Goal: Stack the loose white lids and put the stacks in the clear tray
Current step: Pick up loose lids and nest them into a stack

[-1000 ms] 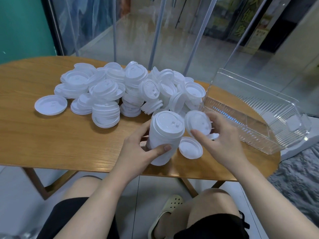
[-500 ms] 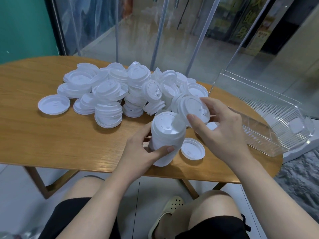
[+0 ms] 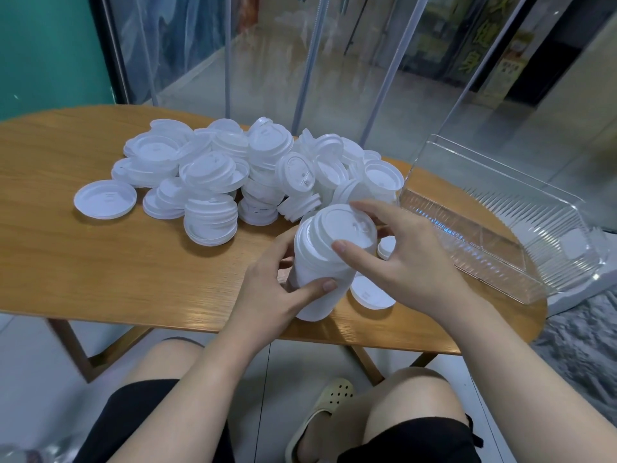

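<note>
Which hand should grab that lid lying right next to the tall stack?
Probably the right hand. The loose lid lies just beneath it, on its side of the stack of lids, while the left hand grips that stack and steadies it.

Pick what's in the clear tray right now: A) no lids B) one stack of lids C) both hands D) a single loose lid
A: the clear tray shows only its ribbed walls and bare floor; the tall stack is held in both hands over the table.
</note>
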Demonstrator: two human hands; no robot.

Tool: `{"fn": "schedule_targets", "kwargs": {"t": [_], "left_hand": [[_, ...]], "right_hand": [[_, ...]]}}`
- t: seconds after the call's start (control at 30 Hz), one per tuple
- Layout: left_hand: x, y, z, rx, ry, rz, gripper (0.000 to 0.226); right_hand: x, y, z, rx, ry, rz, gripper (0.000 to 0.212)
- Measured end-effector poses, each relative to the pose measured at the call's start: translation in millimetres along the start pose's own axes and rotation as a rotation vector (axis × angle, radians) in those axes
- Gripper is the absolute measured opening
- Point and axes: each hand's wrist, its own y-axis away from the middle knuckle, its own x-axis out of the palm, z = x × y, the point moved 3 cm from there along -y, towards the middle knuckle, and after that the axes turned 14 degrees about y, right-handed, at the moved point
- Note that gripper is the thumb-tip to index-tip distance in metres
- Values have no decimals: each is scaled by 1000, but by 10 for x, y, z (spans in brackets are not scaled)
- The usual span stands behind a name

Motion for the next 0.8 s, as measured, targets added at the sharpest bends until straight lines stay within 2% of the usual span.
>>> {"fn": "schedule_targets", "kwargs": {"t": [0.27, 0.53, 0.8], "left_hand": [[28, -14, -4, 23, -21, -22, 73], [31, -17, 1, 11, -32, -26, 73], [15, 0, -3, -9, -41, -13, 71]], "right_hand": [[-30, -15, 8, -13, 31, 36, 79], [67, -38, 9, -41, 54, 143, 82], [78, -20, -39, -44, -36, 202, 84]]}}
